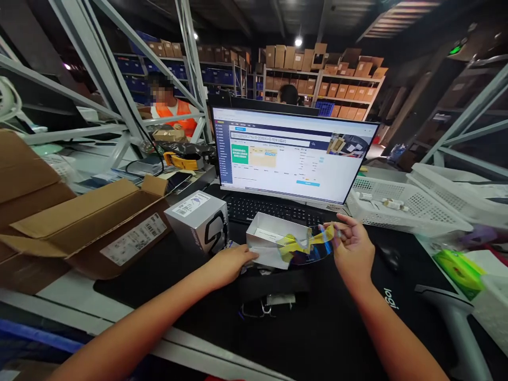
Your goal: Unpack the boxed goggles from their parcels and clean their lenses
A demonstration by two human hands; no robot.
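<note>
Pinched at its right end by my right hand (354, 247) is a clear curved shield lens (311, 256) with yellow and blue reflections. My left hand (232, 263) grips a flat white sleeve or sheet (271, 257) by its left end; the lens's left end overlaps it, and I cannot tell whether it is inside. Behind them stands an open white box (268, 227) with a white insert. A silver printed box (198, 219) sits beside my left hand. Below the hands, an eyeglass frame (266, 308) lies by a black case (273, 286).
An open cardboard carton (130, 233) is at the left. Ahead are a monitor (286, 164) and keyboard (248, 207). To the right lie a mouse (388, 257), a barcode scanner (456, 323) and a white basket (405, 206). A person in an orange vest (177, 114) is beyond.
</note>
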